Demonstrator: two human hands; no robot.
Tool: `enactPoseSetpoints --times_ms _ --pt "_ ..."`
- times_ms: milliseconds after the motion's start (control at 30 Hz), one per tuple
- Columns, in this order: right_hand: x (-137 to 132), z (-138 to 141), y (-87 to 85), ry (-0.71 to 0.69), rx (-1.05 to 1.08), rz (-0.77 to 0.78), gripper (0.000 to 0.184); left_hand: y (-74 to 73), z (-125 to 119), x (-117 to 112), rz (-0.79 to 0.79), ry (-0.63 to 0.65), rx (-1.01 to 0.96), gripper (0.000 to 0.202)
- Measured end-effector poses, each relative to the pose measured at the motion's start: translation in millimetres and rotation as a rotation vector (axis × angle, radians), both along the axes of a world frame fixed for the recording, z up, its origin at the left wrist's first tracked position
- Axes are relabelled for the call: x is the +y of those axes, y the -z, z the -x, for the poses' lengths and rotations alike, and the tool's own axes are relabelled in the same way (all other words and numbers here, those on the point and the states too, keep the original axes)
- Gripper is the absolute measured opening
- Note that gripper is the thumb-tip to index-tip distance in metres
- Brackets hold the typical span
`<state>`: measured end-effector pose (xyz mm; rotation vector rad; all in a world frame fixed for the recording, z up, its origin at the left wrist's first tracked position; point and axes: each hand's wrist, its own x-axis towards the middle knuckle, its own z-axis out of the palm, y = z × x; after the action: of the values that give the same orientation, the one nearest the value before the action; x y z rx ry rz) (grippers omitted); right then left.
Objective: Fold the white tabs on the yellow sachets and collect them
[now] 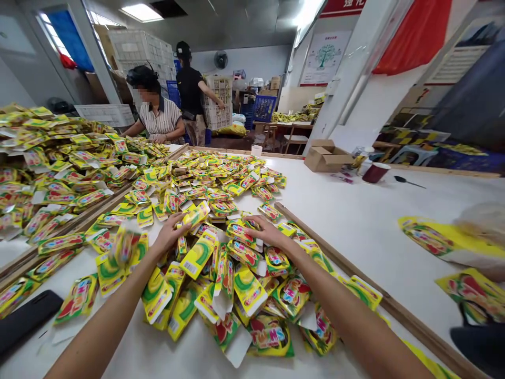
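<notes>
Both my arms reach forward into a loose heap of small yellow-and-green printed candy boxes [201, 255]. My left hand [172, 231] is at the heap's left side, its fingers apart and touching a yellow box [196, 215]. On the right, my right hand [267, 230] lies over the boxes with its fingers spread, next to a box [241, 231] under its fingertips. Neither hand is visibly closed around a box. Several boxes between my forearms have open white end flaps. A box [125, 245] left of my left forearm is blurred.
Wooden strips [339, 252] divide the white table [355, 210]. A bigger box pile [59, 158] lies left, near a seated person [161, 116]. Another person [193, 89] holds a white crate [218, 102]. A carton [327, 156], dark red cup [376, 172] and black phone [29, 318] are around.
</notes>
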<state>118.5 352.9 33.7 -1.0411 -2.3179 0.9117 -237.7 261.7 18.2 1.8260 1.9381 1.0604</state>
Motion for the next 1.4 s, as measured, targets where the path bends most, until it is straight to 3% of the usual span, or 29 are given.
enactPoseSetpoints --times_ms 167,300,400,500,567,633,667,733,800,867,967,1067,1133,1200,1300,1400 --pt "-59 -26 -8.9 0.014 -0.029 -0.031 0.045 -5.6 -53 -48 -0.033 0.073 0.024 0.049" --pt "-97 -49 -29.0 0.098 -0.051 -0.104 0.042 -13.2 -83 -70 -0.083 0.090 0.033 0.045" --pt "-139 -66 -52.3 0.227 -0.038 -0.201 0.041 -31.7 -87 -81 -0.161 0.039 0.017 0.044" --pt "-206 -74 -64.8 0.371 0.031 -0.322 0.028 -58.6 -80 -105 -0.246 -0.031 -0.016 0.042" --pt "-259 -68 -57.2 0.372 0.040 -0.346 0.023 -72.8 -80 -135 -0.280 -0.062 -0.037 0.038" --pt "-307 -55 -36.6 0.292 -0.026 -0.323 0.020 -78.4 -92 -173 -0.300 -0.061 -0.065 0.030" --pt "-326 -46 -23.2 0.275 -0.058 -0.329 0.016 -77.3 -103 -194 -0.323 -0.042 -0.089 0.026" --pt "-350 -29 3.5 0.286 -0.098 -0.376 0.028 -67.5 -132 -236 -0.349 0.056 -0.117 0.022" --pt "-357 -18 23.1 0.328 -0.108 -0.447 0.038 -49.7 -165 -272 -0.365 0.228 -0.158 0.020" --pt "-354 -16 30.9 0.356 -0.097 -0.517 0.032 -27.7 -195 -298 -0.357 0.367 -0.238 0.019" --pt "-344 -31 22.1 0.358 -0.038 -0.595 0.020 3.2 -224 -313 -0.246 0.466 -0.355 0.020" --pt "-342 -59 2.5 0.362 0.063 -0.595 0.018 19.8 -234 -310 0.087 0.552 -0.519 0.031" --pt "-346 -76 -8.2 0.360 0.151 -0.591 0.020 19.3 -236 -304 0.324 0.526 -0.745 0.040" --pt "-352 -87 -13.3 0.339 0.214 -0.593 0.025 10.3 -239 -295 0.442 0.423 -0.998 0.048" --pt "-357 -90 -9.7 0.315 0.247 -0.566 0.028 -9.9 -247 -281 0.425 0.326 -1.244 0.045" --pt "-357 -88 0.1 0.371 0.292 -0.541 0.026 -21.3 -255 -273 0.373 0.371 -1.318 0.044"
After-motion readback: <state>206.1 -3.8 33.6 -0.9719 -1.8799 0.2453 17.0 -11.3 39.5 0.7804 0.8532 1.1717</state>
